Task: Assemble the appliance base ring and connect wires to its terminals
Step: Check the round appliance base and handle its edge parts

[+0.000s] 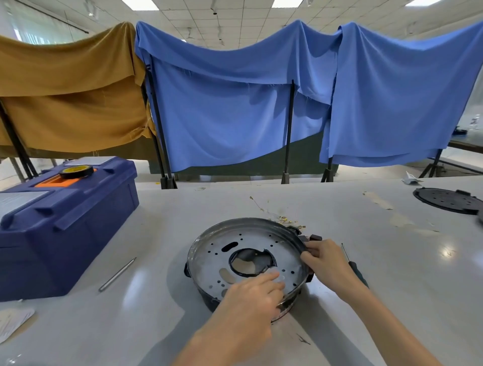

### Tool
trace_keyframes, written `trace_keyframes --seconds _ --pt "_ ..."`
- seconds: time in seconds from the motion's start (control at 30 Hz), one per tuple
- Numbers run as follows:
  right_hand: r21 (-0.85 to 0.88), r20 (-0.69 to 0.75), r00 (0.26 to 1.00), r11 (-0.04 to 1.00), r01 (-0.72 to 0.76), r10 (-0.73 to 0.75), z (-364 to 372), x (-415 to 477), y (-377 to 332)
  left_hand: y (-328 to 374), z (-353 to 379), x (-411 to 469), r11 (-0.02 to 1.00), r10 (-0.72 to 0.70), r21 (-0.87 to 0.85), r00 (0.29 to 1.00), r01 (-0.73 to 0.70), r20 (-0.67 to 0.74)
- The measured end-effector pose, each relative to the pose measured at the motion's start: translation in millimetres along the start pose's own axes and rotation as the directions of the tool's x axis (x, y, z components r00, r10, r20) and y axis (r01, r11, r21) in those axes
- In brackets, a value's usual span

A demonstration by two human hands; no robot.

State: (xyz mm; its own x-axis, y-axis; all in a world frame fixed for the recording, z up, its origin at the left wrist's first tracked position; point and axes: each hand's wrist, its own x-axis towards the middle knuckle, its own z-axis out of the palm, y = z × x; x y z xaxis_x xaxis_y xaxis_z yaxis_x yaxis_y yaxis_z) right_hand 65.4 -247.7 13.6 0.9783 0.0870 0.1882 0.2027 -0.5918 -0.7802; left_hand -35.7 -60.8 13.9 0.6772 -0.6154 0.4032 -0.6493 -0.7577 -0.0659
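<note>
On the table (162, 230), left hand (252, 295) touches base ring (251, 233); right hand (326, 263) grips it

Left hand (251, 295) flat, fingers extended; right hand (325, 261) grips base ring (224, 235).

Bright light comes from ceiling panels (141, 3). Glare spots the table (448, 252) right of the right hand (330, 263). A soft shadow lies beside the metal ring (209, 243), left of the left hand (251, 295), whose fingertips (274, 277) blur.

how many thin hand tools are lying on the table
2: a metal rod left of the metal base, and a screwdriver just right of the right hand. More may be inside the closed blue toolbox.
</note>
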Motion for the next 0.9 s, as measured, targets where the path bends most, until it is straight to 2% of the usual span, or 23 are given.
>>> trace_keyframes --seconds 0.2,0.33,0.43,0.6,0.7,0.9 --pt "-0.023 0.016 1.0 1.0 0.004 -0.004 -1.0 3.2 2.0 -10.2 4.4 6.9 0.976 -0.005 -0.215 0.997 0.022 0.08" --pt "-0.031 0.027 1.0 1.0 -0.001 0.001 0.2 5.5 2.0 -17.2 1.6 18.3 0.938 -0.117 -0.3 0.974 0.173 0.195" --pt "-0.024 0.033 0.999 1.0 -0.005 0.006 0.6 4.2 -0.5 -21.0 2.5 22.9 0.886 -0.18 -0.35 0.922 0.303 0.343" --pt "0.036 0.016 1.0 0.999 -0.023 0.023 4.1 -0.4 -2.6 -26.6 0.4 25.2 0.873 -0.197 -0.313 0.856 0.375 0.478" --pt "0.007 0.025 0.998 0.998 -0.057 0.056 4.9 -0.2 -4.3 -28.2 1.1 24.7 0.904 -0.182 -0.265 0.864 0.334 0.47" --pt "-0.033 0.028 0.999 0.999 -0.032 0.033 4.8 -3.1 -9.2 -24.6 -1.6 32.2 0.954 -0.184 -0.134 0.879 0.267 0.44"
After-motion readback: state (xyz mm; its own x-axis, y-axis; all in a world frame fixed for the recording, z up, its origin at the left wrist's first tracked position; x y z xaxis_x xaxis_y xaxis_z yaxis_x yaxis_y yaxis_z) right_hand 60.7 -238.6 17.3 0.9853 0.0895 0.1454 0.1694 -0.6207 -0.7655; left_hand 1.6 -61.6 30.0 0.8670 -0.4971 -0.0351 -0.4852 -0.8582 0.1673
